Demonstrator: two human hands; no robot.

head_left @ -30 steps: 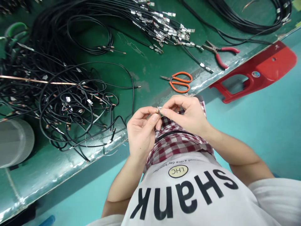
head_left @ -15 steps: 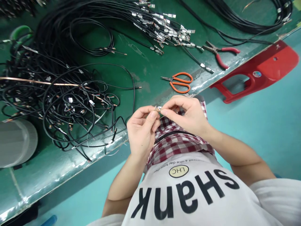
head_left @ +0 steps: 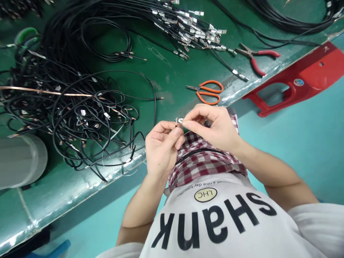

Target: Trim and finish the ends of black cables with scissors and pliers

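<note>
both hands have stayed together above the lap, barely shifted. left hand point(head_left: 161, 148) and right hand point(head_left: 212, 127) pinch a small metal terminal point(head_left: 179, 120) on a wire end, near the worktop point(head_left: 172, 77) edge; fitting looks ongoing.

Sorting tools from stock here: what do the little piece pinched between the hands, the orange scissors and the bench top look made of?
The small terminal, pinched by left hand and right hand, looks like bright metal; it glints silver. The orange scissors show glossy orange handles, probably plastic, and thin grey metal blades. The bench top seems a matte green mat, with a shiny metal-looking edge strip.
</note>
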